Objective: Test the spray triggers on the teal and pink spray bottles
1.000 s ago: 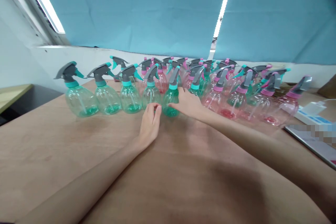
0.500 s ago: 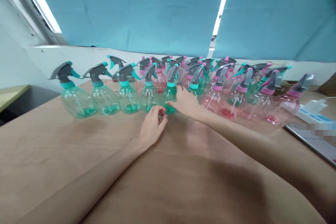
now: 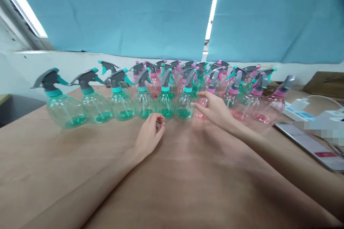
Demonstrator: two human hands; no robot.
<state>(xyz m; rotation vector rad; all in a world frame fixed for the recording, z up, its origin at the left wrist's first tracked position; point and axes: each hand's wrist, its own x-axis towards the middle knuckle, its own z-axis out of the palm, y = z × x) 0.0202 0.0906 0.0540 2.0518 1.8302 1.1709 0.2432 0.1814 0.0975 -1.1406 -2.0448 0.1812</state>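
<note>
My right hand (image 3: 216,111) is open, thumb and fingers apart, in front of a pink spray bottle (image 3: 200,111) that it partly hides. Its fingertips are close to the right side of a green spray bottle (image 3: 185,105); I cannot tell whether they touch it. My left hand (image 3: 149,134) hovers low over the table or rests on it, fingers loosely curled, thumb apart, nothing in it. Just beyond it stand two more green spray bottles, one paler (image 3: 145,104) and one deeper green (image 3: 165,103). All have grey trigger heads.
More green bottles (image 3: 66,111) continue the front row leftward, pink ones (image 3: 262,109) rightward, with several others behind. On the right of the wooden table (image 3: 172,186) lie a phone (image 3: 309,145) and a white power strip (image 3: 298,111). A brown box (image 3: 325,85) sits behind.
My right hand has moved right, off the deeper green bottle, so that bottle and its right neighbour show more fully. My left hand stays low before the row. The view has shifted rightward.
</note>
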